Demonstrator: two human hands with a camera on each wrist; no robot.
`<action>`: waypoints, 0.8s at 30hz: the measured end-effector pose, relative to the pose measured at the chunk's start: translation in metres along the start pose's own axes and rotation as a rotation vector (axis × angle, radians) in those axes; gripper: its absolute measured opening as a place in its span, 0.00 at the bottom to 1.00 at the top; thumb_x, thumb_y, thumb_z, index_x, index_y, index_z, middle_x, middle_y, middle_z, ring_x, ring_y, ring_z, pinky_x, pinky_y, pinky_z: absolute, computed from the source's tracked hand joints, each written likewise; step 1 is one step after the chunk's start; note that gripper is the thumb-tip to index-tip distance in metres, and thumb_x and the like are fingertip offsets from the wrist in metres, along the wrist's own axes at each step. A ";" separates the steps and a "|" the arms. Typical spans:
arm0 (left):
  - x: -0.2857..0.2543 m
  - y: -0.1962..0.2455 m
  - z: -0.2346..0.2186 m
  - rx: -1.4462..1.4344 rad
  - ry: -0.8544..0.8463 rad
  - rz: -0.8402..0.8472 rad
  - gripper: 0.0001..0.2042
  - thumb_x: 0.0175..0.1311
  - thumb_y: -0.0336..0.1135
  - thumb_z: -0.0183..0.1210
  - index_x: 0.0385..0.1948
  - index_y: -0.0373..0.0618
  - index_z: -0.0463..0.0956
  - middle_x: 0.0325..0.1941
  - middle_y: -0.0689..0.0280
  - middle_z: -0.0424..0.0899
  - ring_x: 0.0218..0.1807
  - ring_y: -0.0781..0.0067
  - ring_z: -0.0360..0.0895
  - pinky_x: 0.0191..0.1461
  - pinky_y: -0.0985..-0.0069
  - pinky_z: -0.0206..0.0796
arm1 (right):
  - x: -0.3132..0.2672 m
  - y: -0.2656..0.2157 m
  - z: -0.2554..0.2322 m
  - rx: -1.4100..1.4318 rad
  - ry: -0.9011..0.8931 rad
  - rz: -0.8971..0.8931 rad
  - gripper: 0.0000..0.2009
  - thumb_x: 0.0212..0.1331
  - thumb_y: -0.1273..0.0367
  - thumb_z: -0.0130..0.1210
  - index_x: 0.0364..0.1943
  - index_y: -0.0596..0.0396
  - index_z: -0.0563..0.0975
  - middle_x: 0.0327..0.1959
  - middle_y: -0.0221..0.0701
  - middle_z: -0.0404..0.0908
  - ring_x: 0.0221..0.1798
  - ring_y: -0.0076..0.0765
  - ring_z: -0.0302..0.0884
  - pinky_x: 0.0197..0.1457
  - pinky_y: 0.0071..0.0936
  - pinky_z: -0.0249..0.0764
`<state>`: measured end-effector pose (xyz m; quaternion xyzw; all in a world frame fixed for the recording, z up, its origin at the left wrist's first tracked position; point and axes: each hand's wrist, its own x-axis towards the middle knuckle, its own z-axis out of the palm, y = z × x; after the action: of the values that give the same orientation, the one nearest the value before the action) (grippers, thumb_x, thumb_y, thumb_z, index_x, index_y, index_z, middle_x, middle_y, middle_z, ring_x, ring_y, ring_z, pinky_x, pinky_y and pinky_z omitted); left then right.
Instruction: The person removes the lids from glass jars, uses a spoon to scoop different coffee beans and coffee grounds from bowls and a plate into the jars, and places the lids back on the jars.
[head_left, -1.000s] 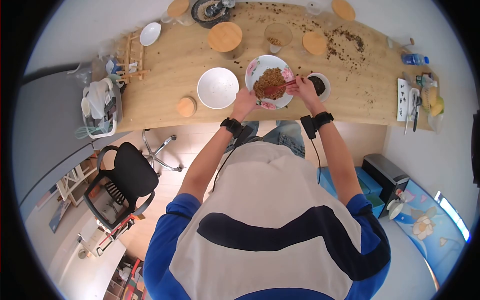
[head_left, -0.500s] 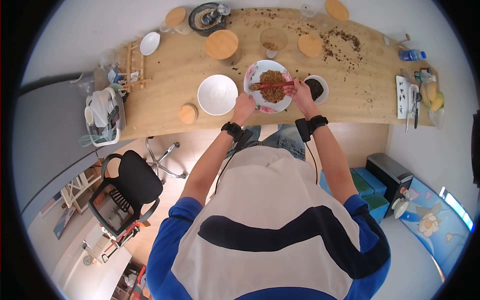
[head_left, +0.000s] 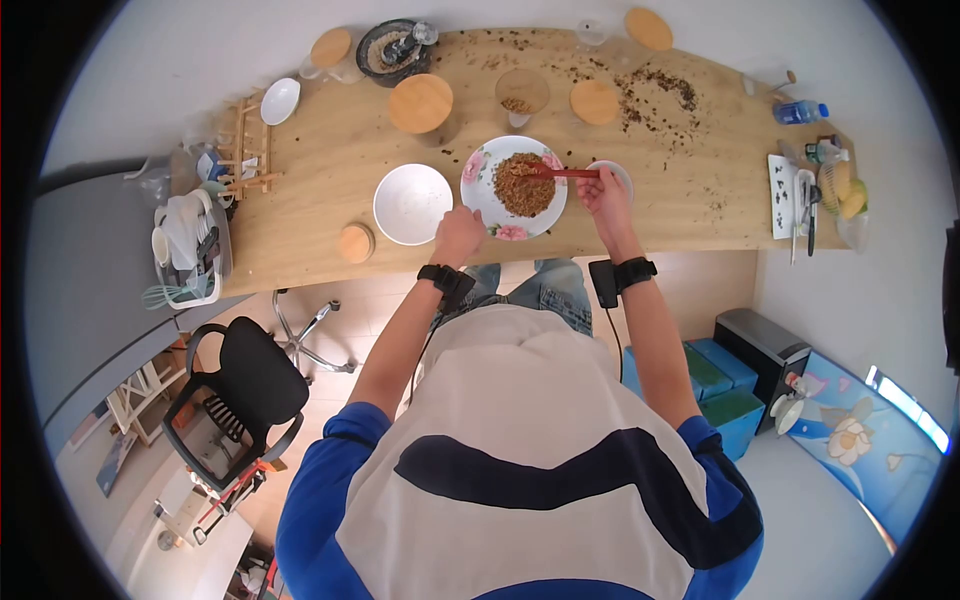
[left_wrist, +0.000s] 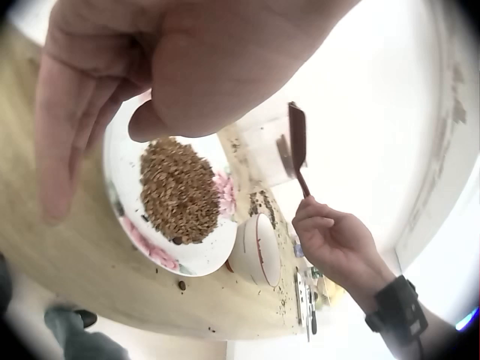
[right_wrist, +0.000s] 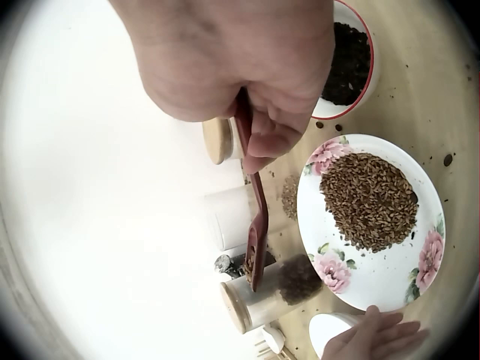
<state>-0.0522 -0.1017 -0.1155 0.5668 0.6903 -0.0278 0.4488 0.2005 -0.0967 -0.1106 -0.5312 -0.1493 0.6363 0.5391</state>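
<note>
A white plate with pink flowers (head_left: 480,205) carries a heap of brown grain (right_wrist: 367,199). My right hand (head_left: 607,195) grips the handle of a dark red scoop (right_wrist: 259,225), whose end holds a few grains. In the left wrist view, that scoop is raised above the tabletop; from the head it overlaps the heap. By the plate's near left rim, my left hand (head_left: 460,235) has its fingers straight, its thumb tip overlapping the rim in the left wrist view. Under my right hand stands a red-rimmed white bowl (right_wrist: 365,94) with dark contents.
An almost bare white bowl (head_left: 413,205) stands left of the plate. Farther back are wooden-lidded jars (head_left: 420,103), a clear cup (head_left: 522,92) and a dark mortar (head_left: 395,55). Dark bits (head_left: 655,95) lie scattered at the back right.
The scoop moved left across the heap, then back right and up with my right hand. My left hand has eased slightly away from the plate. The whole head view has shifted.
</note>
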 end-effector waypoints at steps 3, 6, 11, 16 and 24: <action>-0.001 0.014 -0.010 -0.118 0.200 0.068 0.18 0.63 0.40 0.43 0.25 0.30 0.73 0.30 0.45 0.79 0.34 0.50 0.78 0.38 0.59 0.71 | -0.011 -0.013 0.012 0.019 0.003 -0.034 0.13 0.67 0.63 0.39 0.35 0.58 0.70 0.26 0.35 0.77 0.24 0.26 0.72 0.28 0.20 0.68; 0.011 0.046 -0.017 -1.275 0.123 0.116 0.19 0.65 0.40 0.40 0.36 0.28 0.70 0.39 0.47 0.77 0.44 0.55 0.77 0.49 0.62 0.70 | -0.013 -0.022 0.024 0.049 0.008 -0.079 0.12 0.67 0.64 0.38 0.34 0.58 0.68 0.25 0.36 0.77 0.23 0.27 0.72 0.26 0.21 0.67; 0.025 0.110 -0.037 -2.097 -0.056 0.265 0.18 0.65 0.37 0.34 0.43 0.27 0.63 0.48 0.45 0.69 0.55 0.52 0.67 0.64 0.57 0.57 | -0.007 -0.037 0.043 0.089 0.029 -0.135 0.12 0.67 0.64 0.38 0.34 0.59 0.67 0.25 0.37 0.77 0.23 0.28 0.72 0.25 0.22 0.67; 0.046 0.145 -0.054 -2.104 0.061 0.311 0.20 0.64 0.37 0.31 0.44 0.26 0.62 0.49 0.46 0.69 0.55 0.51 0.67 0.63 0.58 0.58 | 0.016 -0.052 0.051 0.174 0.028 -0.161 0.12 0.67 0.64 0.38 0.35 0.60 0.67 0.26 0.37 0.77 0.25 0.29 0.73 0.27 0.23 0.68; 0.081 0.132 -0.078 -1.974 0.312 0.309 0.20 0.64 0.39 0.33 0.47 0.29 0.62 0.50 0.49 0.69 0.54 0.55 0.69 0.59 0.65 0.63 | 0.051 -0.075 0.071 -0.093 0.124 -0.397 0.12 0.67 0.64 0.38 0.37 0.60 0.68 0.27 0.36 0.76 0.26 0.29 0.74 0.29 0.25 0.69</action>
<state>0.0124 0.0495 -0.0595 0.0227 0.3749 0.6885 0.6204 0.1876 0.0011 -0.0519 -0.5538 -0.2466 0.4762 0.6370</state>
